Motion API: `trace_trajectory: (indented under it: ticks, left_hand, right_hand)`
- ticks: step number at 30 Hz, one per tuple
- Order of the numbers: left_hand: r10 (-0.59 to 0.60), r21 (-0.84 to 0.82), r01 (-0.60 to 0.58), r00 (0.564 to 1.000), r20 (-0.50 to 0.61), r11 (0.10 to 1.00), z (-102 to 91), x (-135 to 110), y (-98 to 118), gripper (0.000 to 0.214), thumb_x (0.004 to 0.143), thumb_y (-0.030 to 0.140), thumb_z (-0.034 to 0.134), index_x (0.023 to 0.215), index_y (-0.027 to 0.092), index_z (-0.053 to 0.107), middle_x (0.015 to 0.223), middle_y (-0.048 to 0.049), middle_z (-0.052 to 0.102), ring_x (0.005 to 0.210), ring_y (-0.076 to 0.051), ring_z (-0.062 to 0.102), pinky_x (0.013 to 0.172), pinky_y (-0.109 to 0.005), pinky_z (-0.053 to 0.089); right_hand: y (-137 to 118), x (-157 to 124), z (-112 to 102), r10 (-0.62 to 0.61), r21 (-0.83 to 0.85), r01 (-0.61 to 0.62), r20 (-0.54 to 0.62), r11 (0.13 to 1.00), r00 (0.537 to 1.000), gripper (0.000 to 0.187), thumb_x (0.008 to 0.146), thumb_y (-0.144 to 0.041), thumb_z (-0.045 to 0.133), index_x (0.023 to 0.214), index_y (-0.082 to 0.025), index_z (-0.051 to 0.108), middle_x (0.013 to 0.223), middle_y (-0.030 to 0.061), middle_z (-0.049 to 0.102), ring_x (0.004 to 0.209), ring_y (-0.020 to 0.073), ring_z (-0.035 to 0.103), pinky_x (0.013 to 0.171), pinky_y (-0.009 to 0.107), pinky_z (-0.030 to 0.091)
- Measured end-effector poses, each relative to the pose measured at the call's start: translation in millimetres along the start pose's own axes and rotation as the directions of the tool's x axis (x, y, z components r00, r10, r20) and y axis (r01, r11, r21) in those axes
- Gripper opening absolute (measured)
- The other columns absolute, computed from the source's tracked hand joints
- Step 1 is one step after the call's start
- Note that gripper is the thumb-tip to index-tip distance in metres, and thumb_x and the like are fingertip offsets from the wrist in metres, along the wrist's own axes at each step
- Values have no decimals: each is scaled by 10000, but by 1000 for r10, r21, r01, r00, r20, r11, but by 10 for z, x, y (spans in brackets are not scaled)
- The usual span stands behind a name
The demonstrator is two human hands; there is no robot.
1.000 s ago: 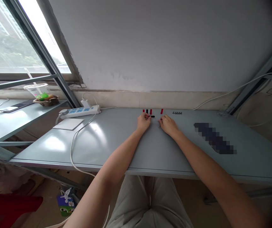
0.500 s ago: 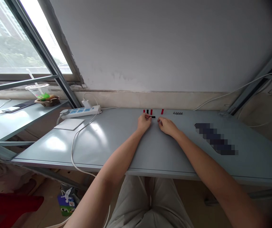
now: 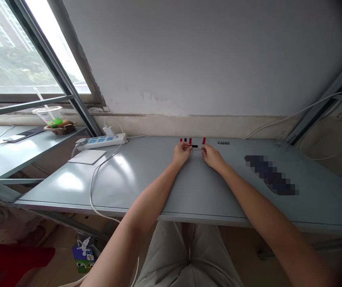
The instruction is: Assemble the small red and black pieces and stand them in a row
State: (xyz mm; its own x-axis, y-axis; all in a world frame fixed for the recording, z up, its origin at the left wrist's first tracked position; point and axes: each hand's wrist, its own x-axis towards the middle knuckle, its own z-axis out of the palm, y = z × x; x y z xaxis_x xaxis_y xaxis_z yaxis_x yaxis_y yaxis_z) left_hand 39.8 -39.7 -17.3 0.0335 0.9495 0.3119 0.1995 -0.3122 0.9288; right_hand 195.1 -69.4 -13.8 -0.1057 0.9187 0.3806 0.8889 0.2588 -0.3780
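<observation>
Centrally, toward the far edge of the surface (image 3: 147, 179): left hand (image 3: 181, 154), fingers (image 3: 186, 148) curled in and pinched on the left end of a small black piece (image 3: 194, 146), which lies level just above the surface between the two hands. Right hand (image 3: 213, 156), fingers (image 3: 204, 149) drawn together at the piece's right end; whether they grip it or only touch it is too small to tell. Both palms face down with the heels of the hands low on the surface and the forearms stretched forward, bare, converging toward the piece. Just behind the hands: a row of short upright pegs, red (image 3: 190, 140) and black (image 3: 185, 140), with one more red peg (image 3: 203, 140) set a little to the right. Further right, near the wall: a short line of small dark screws (image 3: 223, 142). Left part of the surface: white power strip (image 3: 100, 140) with a plugged charger, a white cable (image 3: 94, 179) trailing over the near edge, and a flat white pad (image 3: 87, 156). On the neighbouring shelf by the window: a clear cup (image 3: 47, 114) with a straw.
</observation>
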Motion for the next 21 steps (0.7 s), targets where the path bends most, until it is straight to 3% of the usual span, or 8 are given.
trace_trajectory:
  ticks: [12,21]
  left_hand:
    - [-31,-80,33,999,30,996,5,-13,43,86,733,191,568,806,145,564,728,-49,650,596,-97,562,605,-244,464]
    - [49,18,-52,987,152,998,34,-110,93,109,697,185,597,795,141,576,704,-40,650,582,-98,558,639,-258,465]
  right_hand:
    - [51,3,-27,-25,-13,25,-25,1000,999,247,811,-110,415,1002,-169,560,1015,95,566,921,182,534,774,287,408]
    - [-63,-29,-113,-117,-36,115,-34,993,993,294,790,-97,425,1055,-146,540,1034,106,542,902,201,528,787,309,408]
